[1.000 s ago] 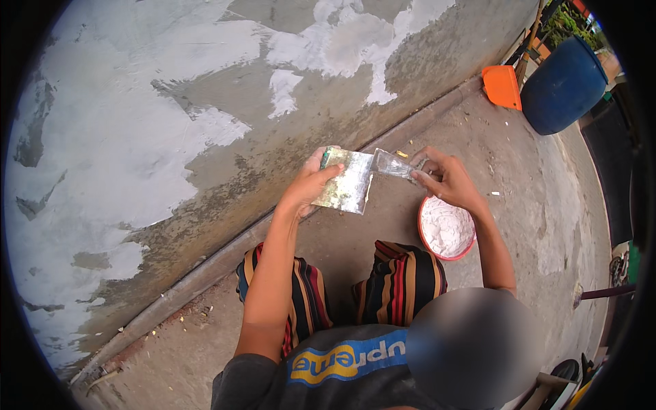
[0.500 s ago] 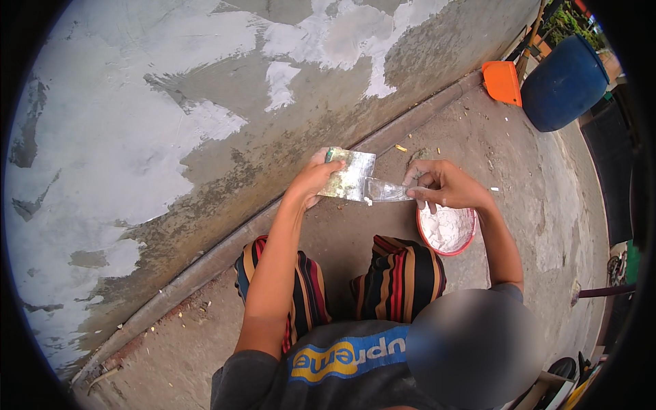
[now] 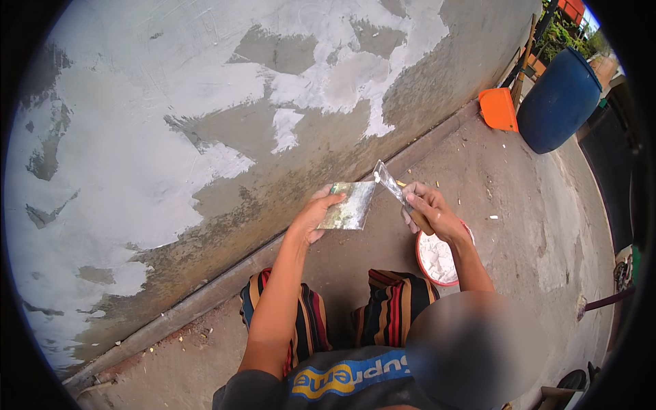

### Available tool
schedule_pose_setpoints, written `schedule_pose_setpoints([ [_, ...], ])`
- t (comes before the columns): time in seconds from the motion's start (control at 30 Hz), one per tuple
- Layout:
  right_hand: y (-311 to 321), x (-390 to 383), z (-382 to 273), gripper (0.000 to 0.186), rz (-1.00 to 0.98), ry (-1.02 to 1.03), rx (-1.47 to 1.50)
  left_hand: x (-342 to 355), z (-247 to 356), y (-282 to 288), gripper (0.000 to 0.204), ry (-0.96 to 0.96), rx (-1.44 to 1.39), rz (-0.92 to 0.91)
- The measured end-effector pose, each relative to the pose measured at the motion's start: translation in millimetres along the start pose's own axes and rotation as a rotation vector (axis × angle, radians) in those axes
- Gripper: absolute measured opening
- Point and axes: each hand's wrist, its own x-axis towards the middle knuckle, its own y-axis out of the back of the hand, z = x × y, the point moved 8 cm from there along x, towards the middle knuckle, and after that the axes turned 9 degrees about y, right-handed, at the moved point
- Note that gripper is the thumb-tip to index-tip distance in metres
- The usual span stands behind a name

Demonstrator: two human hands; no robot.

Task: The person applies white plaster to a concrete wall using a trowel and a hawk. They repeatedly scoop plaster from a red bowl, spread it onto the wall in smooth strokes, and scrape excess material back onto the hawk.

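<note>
My left hand [image 3: 315,213] is closed on a square, flat metal putty blade [image 3: 352,209], its thumb lying across the smeared face. In my right hand [image 3: 436,209] is a narrower putty knife [image 3: 390,183] with a brown wooden handle. Its blade points up and to the left, beside the upper right corner of the flat blade. A dab of white paste sits near the knife's tip; whether the two blades touch, I cannot tell. Below my right hand stands a red-rimmed tub [image 3: 444,284] with white putty [image 3: 435,257] inside, partly hidden by my wrist.
A grey wall [image 3: 225,178] patched with white putty slants along the left. At the far right are an orange dustpan [image 3: 498,109] and a blue barrel [image 3: 559,101]. Small crumbs lie on the concrete floor [image 3: 506,184]. My knees in striped trousers [image 3: 396,307] are close below my hands.
My right hand has turned the putty knife from lying level against the flat blade to pointing upward, showing its wooden handle. The view has shifted, so wall and floor sit lower.
</note>
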Motion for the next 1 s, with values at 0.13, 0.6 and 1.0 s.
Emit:
schedule_pose_setpoints([
  [0.13, -5.1, 21.9, -43.8, 0.024, 0.071, 0.246, 0.183, 28.1, -9.6, 21.5, 0.076, -0.091, -0.119, 0.023],
  [0.6, -65.0, 119.3, -243.6, 0.059, 0.638, 1.609, -0.967, 41.1, -15.7, 37.8, 0.029, -0.172, -0.18, 0.071],
  [1.0, -53.8, 147.9, -245.3, 0.068, 0.696, 1.581, -1.183, 41.4, -12.8, 32.2, 0.035, -0.166, -0.13, 0.041],
])
